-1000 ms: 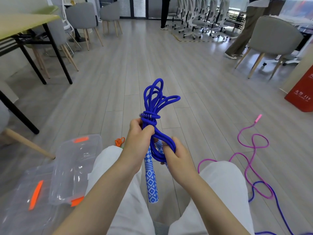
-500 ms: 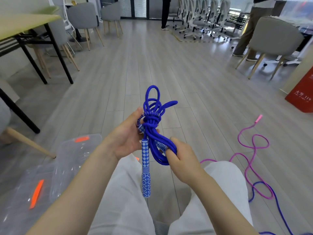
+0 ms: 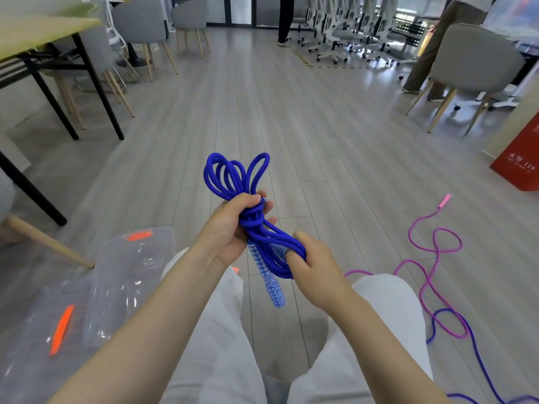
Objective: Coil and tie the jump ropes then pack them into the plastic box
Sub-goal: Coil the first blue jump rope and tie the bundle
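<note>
Both forearms reach forward over the knees. The left hand [image 3: 230, 231] curls palm-inward around a bundle; the right hand [image 3: 316, 265], just beside and lower, hooks fingers through it.

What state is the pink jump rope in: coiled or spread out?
Spread out. The pink jump rope lies in loose curves on the floor, untied, its pink handle at the far end.

Both forearms are bare to the frame's lower edge, with no sleeve showing. The left hand [image 3: 230, 231] and right hand [image 3: 316, 269] wear no gloves, rings or watch. The legs are in loose, off-white trousers [image 3: 376, 330] of plain cloth, softly creased over the knees.
</note>
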The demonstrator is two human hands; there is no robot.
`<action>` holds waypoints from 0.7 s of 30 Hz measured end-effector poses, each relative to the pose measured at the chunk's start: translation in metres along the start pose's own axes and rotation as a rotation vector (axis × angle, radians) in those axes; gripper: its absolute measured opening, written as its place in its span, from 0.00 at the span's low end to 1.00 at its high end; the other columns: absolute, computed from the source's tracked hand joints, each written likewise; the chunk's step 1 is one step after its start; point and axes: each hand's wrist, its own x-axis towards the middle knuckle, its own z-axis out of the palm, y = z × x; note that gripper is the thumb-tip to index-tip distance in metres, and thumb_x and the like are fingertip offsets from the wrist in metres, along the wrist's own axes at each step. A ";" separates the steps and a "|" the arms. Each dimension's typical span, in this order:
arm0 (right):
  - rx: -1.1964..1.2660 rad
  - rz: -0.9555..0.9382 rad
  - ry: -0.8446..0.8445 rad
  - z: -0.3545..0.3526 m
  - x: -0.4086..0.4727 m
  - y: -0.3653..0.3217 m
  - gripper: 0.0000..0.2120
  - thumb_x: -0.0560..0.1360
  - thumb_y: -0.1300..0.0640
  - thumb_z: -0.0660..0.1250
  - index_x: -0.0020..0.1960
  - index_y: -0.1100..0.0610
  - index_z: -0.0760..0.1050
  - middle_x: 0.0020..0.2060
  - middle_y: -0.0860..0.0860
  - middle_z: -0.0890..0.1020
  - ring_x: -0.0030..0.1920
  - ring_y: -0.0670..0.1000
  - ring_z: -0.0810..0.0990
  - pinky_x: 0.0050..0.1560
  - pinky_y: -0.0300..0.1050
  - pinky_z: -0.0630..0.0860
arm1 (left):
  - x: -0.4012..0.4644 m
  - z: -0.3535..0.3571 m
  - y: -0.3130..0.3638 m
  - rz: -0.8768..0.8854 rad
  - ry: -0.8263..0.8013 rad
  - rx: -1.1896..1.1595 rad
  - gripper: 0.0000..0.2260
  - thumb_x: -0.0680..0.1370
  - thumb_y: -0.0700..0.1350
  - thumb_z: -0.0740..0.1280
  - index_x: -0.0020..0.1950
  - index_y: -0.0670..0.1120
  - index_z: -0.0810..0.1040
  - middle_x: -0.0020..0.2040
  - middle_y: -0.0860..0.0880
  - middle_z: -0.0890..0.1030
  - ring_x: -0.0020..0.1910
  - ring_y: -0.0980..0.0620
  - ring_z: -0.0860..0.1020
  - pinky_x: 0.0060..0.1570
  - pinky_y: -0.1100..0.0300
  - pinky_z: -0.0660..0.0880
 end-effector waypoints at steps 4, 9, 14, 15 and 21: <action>0.150 0.084 0.052 0.000 0.004 -0.001 0.07 0.78 0.61 0.59 0.42 0.63 0.68 0.31 0.48 0.69 0.31 0.46 0.64 0.32 0.39 0.63 | 0.004 0.009 -0.004 0.082 0.153 -0.089 0.03 0.76 0.38 0.66 0.43 0.41 0.78 0.36 0.48 0.82 0.39 0.51 0.83 0.44 0.54 0.81; 0.193 0.141 0.059 0.000 0.010 -0.003 0.10 0.79 0.55 0.58 0.46 0.62 0.68 0.34 0.51 0.71 0.34 0.49 0.67 0.38 0.49 0.70 | 0.008 0.005 0.004 0.163 0.182 -0.136 0.02 0.76 0.41 0.68 0.46 0.43 0.77 0.39 0.46 0.82 0.39 0.51 0.82 0.38 0.58 0.79; 0.035 0.246 0.043 0.005 0.010 0.002 0.10 0.82 0.50 0.55 0.48 0.55 0.68 0.35 0.49 0.74 0.33 0.49 0.70 0.35 0.45 0.69 | 0.002 0.012 0.000 0.408 0.276 0.031 0.05 0.77 0.38 0.67 0.43 0.46 0.74 0.40 0.44 0.79 0.35 0.50 0.78 0.34 0.58 0.76; 0.041 0.273 0.044 0.006 0.010 0.002 0.09 0.82 0.50 0.55 0.49 0.54 0.68 0.37 0.50 0.75 0.34 0.49 0.72 0.35 0.44 0.71 | 0.001 0.013 -0.003 0.445 0.278 0.050 0.06 0.77 0.38 0.67 0.43 0.46 0.73 0.40 0.44 0.78 0.35 0.50 0.77 0.34 0.57 0.75; 0.181 0.407 0.043 0.009 0.015 0.013 0.07 0.81 0.51 0.57 0.49 0.54 0.68 0.46 0.55 0.80 0.47 0.58 0.83 0.49 0.55 0.79 | -0.001 0.010 -0.013 0.462 0.297 0.005 0.05 0.76 0.39 0.68 0.46 0.45 0.72 0.41 0.45 0.77 0.37 0.49 0.77 0.37 0.55 0.75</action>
